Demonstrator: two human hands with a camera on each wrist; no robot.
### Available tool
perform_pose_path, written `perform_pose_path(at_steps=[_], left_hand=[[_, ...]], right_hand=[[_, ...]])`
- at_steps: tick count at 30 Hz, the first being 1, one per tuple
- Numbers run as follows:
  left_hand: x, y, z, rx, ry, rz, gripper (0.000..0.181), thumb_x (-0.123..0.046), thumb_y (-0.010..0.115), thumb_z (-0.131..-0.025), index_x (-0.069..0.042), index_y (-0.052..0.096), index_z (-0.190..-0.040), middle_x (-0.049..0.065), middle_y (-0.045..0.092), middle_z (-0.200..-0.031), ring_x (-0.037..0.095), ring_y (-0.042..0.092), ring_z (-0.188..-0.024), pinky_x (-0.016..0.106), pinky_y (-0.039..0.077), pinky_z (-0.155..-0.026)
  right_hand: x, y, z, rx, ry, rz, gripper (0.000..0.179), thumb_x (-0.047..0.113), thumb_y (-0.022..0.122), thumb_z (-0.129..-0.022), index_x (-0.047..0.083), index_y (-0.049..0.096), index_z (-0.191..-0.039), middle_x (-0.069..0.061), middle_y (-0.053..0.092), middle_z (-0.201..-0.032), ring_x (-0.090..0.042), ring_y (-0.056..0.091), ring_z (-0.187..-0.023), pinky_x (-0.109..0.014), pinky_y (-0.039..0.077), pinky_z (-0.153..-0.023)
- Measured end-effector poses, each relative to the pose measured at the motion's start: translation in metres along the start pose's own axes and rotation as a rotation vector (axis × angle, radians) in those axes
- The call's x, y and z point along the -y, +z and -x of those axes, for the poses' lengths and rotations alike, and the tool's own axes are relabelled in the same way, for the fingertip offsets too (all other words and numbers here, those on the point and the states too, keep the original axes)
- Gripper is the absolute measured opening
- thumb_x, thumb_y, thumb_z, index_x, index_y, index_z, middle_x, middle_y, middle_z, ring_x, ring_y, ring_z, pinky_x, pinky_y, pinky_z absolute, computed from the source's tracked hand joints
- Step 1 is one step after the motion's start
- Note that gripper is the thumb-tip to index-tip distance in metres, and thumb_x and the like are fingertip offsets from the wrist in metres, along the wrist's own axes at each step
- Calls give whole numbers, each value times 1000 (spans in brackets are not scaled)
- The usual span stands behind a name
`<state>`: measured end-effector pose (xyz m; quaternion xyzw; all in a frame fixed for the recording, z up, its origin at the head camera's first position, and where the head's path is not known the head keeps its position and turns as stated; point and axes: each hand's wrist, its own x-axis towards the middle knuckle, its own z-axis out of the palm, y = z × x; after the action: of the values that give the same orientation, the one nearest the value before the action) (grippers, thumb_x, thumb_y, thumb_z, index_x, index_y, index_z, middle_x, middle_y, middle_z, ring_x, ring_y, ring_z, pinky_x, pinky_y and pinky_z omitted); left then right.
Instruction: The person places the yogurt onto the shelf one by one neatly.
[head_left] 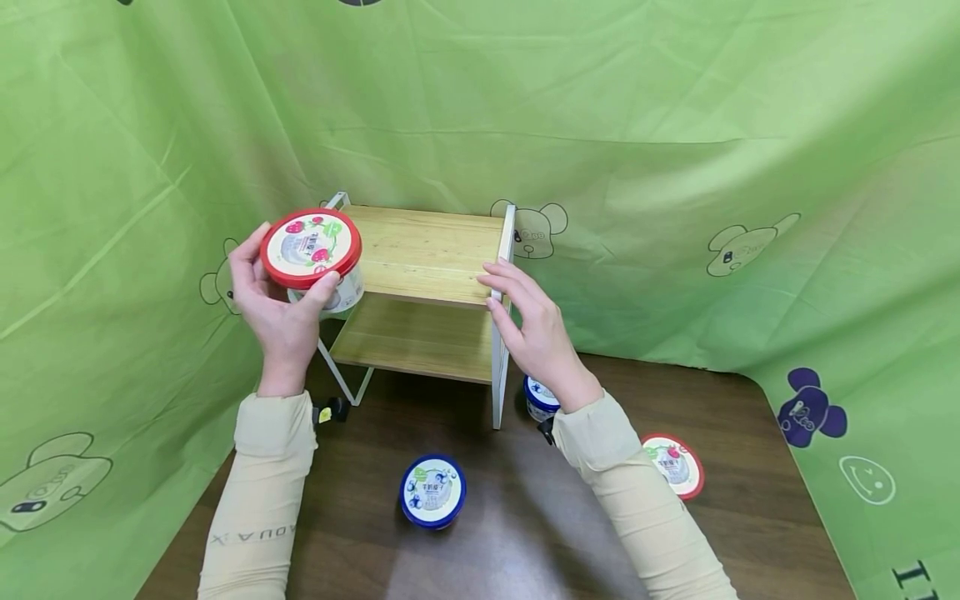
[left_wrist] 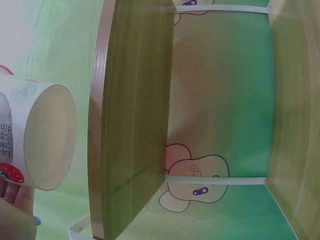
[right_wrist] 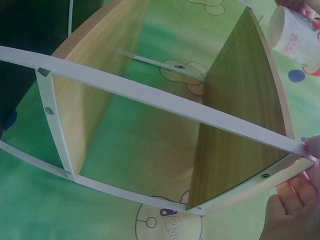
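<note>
The left hand [head_left: 279, 321] has a red-lidded tub [head_left: 311, 248] in its grip, above the left end of the shelf [head_left: 431, 250]. The right hand [head_left: 536, 325], grip wide, touches the shelf's right side.

The left hand [head_left: 281, 312] grips a red-lidded tub [head_left: 311, 250], lid up, at the left end of a two-tier rack [head_left: 427, 254]. The right hand [head_left: 534, 329] holds the rack's front right corner. On the dark table [head_left: 352, 533], one blue-lidded tub [head_left: 432, 492] stands in front of the rack; another blue-lidded tub [head_left: 540, 398] stands right of the rack, partly behind the right hand. A second red-lidded tub [head_left: 677, 465] sits beside the right sleeve [head_left: 652, 517].
</note>
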<state>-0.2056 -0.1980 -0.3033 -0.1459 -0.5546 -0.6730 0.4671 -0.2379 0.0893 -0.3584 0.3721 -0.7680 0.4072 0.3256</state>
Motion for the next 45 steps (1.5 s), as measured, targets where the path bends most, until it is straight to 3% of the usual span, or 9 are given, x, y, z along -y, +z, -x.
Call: perform_pose_path(at_steps=[12, 24, 32, 45], left_hand=[[10, -2, -8, -3, -80, -31, 74, -3, 82, -66, 2, 50, -133, 19, 64, -125, 32, 57, -115, 32, 50, -97], [8, 3, -20, 13, -99, -54, 75, -3, 83, -69, 1, 49, -135, 18, 63, -126, 32, 56, -115, 33, 48, -97], [41, -8, -33, 22, -121, -103, 79, -1, 86, -69, -4, 48, -138, 13, 64, -129, 30, 56, -117, 34, 47, -100], [49, -7, -43, 58, -178, -95, 79, 3, 85, -70, -6, 47, -139, 13, 63, -130, 28, 56, -117, 33, 46, -102]], right_hand=[[2, 0, -1, 7, 12, -6, 27, 6, 60, -102, 2, 66, -128, -11, 58, -142, -26, 43, -141, -40, 34, -116], [3, 0, -2, -4, 5, -8, 27, 5, 61, -101, 1, 67, -127, -13, 59, -140, -26, 43, -141, -40, 34, -117], [3, 1, -1, 2, 14, -9, 27, 5, 61, -101, 1, 66, -127, -13, 58, -141, -27, 44, -141, -40, 34, -116], [3, 0, 0, 7, 23, -10, 27, 6, 60, -102, 1, 66, -128, -12, 58, -142, -26, 43, -141, -40, 34, -117]])
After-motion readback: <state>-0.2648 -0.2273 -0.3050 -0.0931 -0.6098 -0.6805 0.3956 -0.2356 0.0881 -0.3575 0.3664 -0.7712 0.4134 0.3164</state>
